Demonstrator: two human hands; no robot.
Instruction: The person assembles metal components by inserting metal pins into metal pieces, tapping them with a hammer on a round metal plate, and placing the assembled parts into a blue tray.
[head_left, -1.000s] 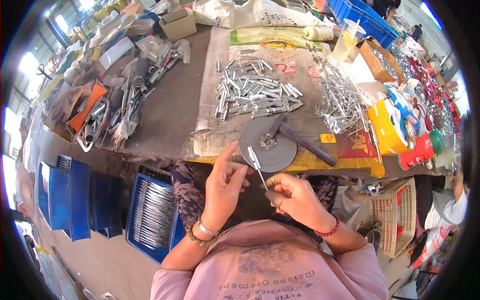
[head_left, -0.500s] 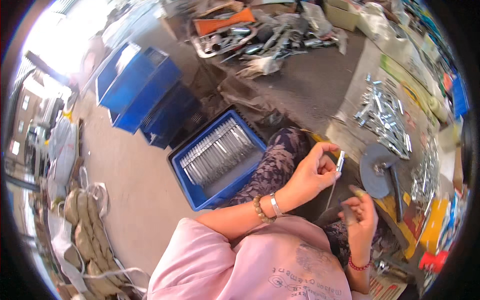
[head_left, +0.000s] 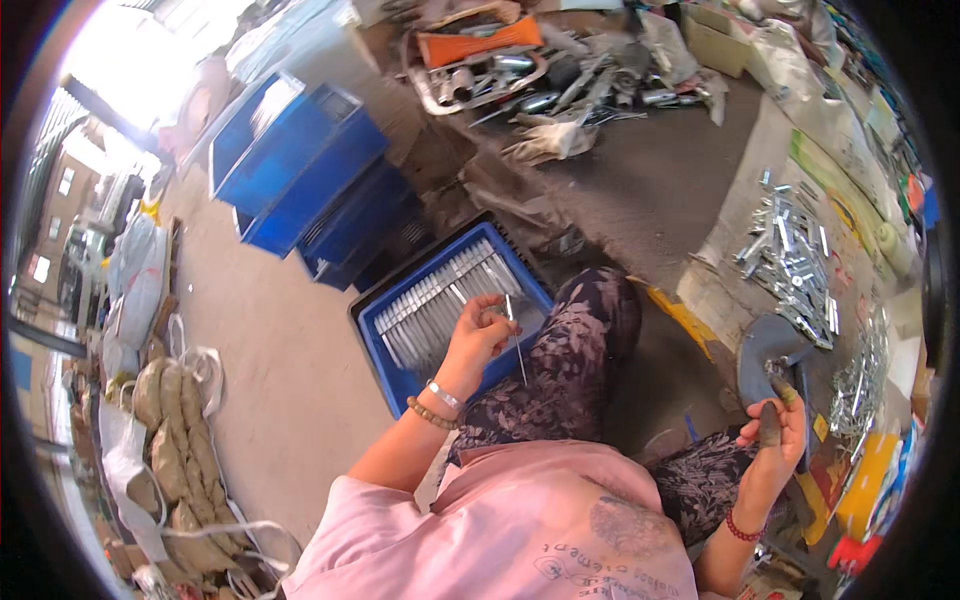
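My left hand (head_left: 484, 332) is closed in a pinch on a thin metal rod with a silver sleeve (head_left: 519, 352). It hangs over the near right part of a blue bin (head_left: 408, 396), which holds a row of similar silver pieces (head_left: 440, 300). Lower right, my right hand (head_left: 780, 432) has loosely curled fingers, thumb and forefinger apart, nothing visible between them. Dark and yellowish covers sit on its thumb and a fingertip. A grey round metal plate (head_left: 757, 360) stands just beyond that hand, partly hidden by it.
Stacked blue bins (head_left: 300, 180) stand beyond the open one. Silver cylindrical parts (head_left: 790, 260) lie heaped on a sheet at right, with thin wire-like pieces (head_left: 855, 385) nearby. Mixed tools (head_left: 560, 85) lie at the back. Brown sacks (head_left: 175, 450) rest on the left.
My left hand has moved left with the rod, from in front of my right hand to over the bin. My right hand has shifted right, towards the round plate. The view has turned slightly.
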